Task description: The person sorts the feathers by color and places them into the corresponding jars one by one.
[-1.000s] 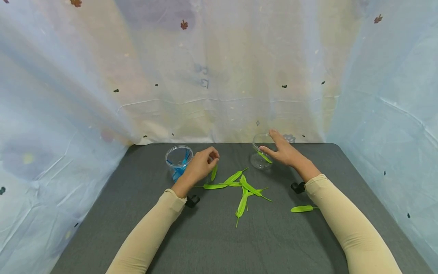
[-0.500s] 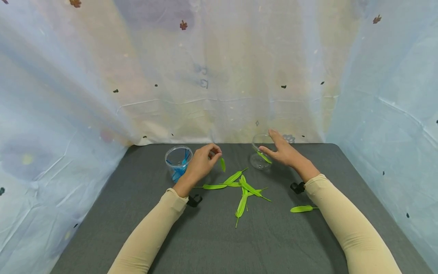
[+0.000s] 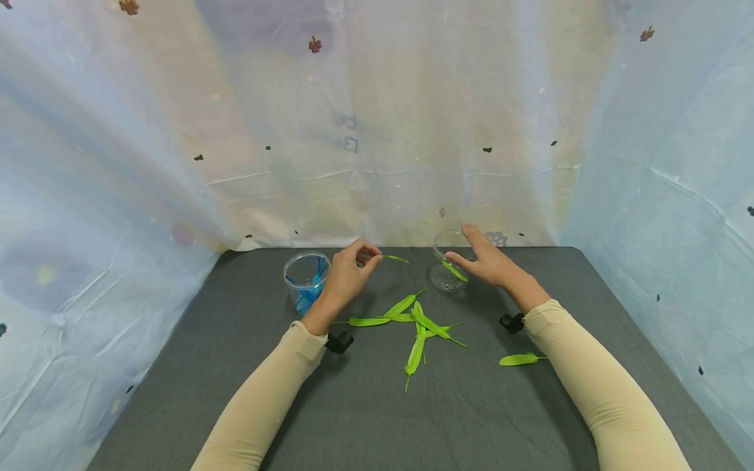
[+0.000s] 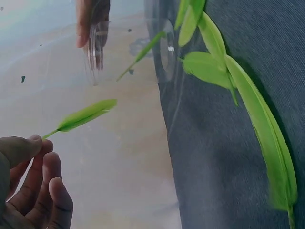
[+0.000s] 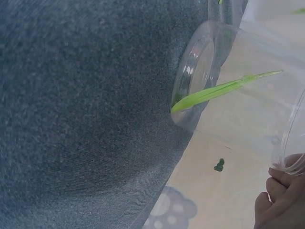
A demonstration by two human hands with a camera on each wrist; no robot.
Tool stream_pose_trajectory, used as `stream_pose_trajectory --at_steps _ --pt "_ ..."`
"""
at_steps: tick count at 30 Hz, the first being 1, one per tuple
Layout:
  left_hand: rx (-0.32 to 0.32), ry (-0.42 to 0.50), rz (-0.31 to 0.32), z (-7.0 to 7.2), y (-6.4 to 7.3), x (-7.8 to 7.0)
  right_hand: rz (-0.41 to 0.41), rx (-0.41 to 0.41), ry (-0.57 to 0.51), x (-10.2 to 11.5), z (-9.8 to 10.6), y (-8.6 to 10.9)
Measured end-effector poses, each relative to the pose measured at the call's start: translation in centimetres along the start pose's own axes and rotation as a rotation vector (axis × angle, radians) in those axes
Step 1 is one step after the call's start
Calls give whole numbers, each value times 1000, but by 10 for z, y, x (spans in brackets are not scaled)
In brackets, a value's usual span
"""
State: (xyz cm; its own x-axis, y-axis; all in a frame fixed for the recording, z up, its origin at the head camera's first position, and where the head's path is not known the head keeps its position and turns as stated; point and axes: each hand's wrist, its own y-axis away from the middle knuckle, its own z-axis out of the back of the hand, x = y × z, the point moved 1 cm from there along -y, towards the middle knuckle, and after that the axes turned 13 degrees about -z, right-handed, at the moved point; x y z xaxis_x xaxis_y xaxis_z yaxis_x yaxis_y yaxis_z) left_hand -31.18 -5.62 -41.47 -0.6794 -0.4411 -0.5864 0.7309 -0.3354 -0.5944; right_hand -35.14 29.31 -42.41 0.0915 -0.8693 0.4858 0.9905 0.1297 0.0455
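In the head view my left hand [image 3: 346, 278] pinches a green feather [image 4: 86, 116] by its quill, between thumb and fingertips. The feather is off the table, its vane pointing right. My right hand [image 3: 490, 263] holds a clear plastic jar [image 5: 238, 136] near its rim, thumb on the near side. Inside that jar leans one green feather [image 5: 214, 93], quill upward. Between the hands and nearer me, several loose green feathers [image 3: 415, 353] overlap on the dark grey cloth.
A second clear jar [image 3: 290, 280] with blue feathers [image 3: 307, 297] stands just left of my left hand. Another green feather [image 3: 518, 360] lies alone below my right wrist. A patterned curtain [image 3: 383, 131] hangs behind the grey table [image 3: 377, 418].
My left hand has risen slightly and moved a little right. Its feather has swung from hanging down to nearly level. My right hand and the jar have stayed put.
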Motion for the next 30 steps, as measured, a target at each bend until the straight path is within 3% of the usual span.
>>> stream_pose_trajectory --at_steps 8,17,30 --pt "-49 68 5 -3 -8 -2 -2 -3 0 0 -1 0" --pt "-109 100 -56 -11 -23 -14 -2 -6 -2 1 -1 0" --pt "-80 132 -82 -31 -36 -27 -9 -13 6 2 -2 0"
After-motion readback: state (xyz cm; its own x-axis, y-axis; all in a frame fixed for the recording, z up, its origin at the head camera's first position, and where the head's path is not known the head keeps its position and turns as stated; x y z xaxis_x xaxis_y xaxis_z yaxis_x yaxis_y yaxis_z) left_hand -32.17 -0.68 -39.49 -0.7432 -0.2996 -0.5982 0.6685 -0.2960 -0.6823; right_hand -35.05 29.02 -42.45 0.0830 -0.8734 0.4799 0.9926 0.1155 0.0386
